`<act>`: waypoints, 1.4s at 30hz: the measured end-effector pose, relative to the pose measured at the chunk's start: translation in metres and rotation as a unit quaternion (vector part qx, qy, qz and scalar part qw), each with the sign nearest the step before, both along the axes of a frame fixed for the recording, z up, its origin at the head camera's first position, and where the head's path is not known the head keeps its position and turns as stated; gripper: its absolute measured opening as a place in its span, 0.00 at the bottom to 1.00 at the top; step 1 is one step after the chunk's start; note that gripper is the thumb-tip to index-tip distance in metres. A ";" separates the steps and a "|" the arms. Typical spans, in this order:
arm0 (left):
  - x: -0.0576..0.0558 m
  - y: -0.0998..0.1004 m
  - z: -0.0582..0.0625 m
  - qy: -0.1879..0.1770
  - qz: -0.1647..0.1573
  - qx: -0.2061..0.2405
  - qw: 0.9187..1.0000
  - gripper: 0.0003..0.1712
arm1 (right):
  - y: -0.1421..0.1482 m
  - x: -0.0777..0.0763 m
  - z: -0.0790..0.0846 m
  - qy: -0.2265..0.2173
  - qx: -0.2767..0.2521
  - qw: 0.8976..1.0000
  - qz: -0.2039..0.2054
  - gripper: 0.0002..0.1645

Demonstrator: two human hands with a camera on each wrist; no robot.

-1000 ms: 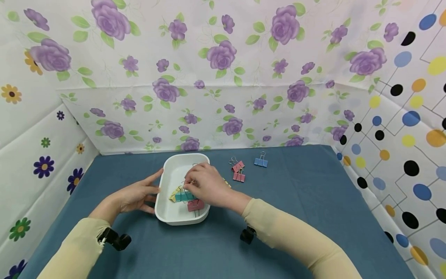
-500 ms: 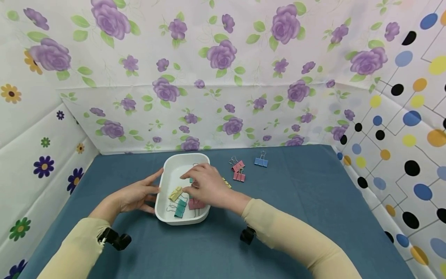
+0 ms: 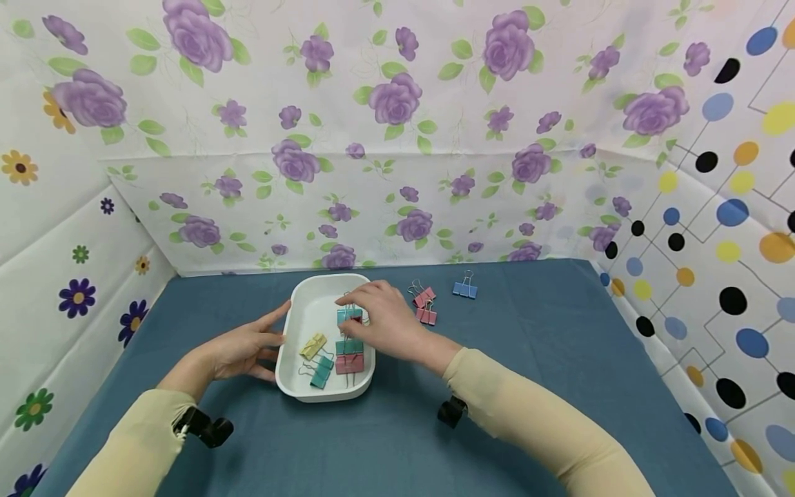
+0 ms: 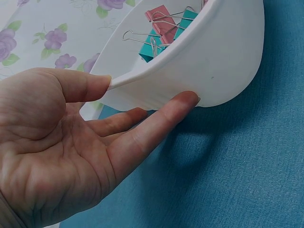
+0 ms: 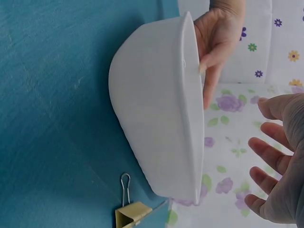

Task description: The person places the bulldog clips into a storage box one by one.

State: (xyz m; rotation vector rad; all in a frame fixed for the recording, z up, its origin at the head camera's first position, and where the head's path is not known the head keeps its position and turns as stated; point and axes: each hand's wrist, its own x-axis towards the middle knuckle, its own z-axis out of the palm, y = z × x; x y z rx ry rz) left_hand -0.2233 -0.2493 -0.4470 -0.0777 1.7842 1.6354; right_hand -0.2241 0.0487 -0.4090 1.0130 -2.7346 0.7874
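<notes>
A white plastic tub point(image 3: 299, 290) holds several binder clips. Inside lie a yellow binder clip point(image 3: 313, 346), a teal binder clip point(image 3: 321, 372) near the front, a pink binder clip point(image 3: 350, 364), and teal ones behind it. My left hand point(image 4: 71, 128) touches the tub's left side, thumb at the rim and straight fingers along the outer wall. Above the tub's right side hovers my right hand point(image 3: 388, 323), its fingers spread apart and holding nothing, as the right wrist view shows point(image 5: 280, 161). It partly hides the clips beneath.
Behind and right of the tub, two pink binder clips point(image 3: 426, 315) lie on the blue cloth point(image 3: 528, 359). A blue binder clip point(image 3: 464, 289) lies farther right. Beside the tub's outer wall is a yellow binder clip point(image 5: 130, 214). Patterned sheets point(image 3: 373, 207) stand around the table.
My right hand let go of a teal clip, which now lies near the tub's front beside the yellow one. That hand then shifted slightly right. My left hand stayed put.
</notes>
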 end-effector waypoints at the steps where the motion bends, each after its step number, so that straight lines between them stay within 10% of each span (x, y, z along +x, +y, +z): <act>1: 0.000 0.000 0.000 0.000 0.000 0.001 1.000 0.43 | 0.002 -0.001 0.001 -0.004 -0.001 1.000 -0.002 0.23; 42: 0.000 0.001 -0.001 -0.001 0.003 -0.005 1.000 0.40 | 0.115 -0.064 0.033 -0.043 -0.097 0.986 -0.126 0.21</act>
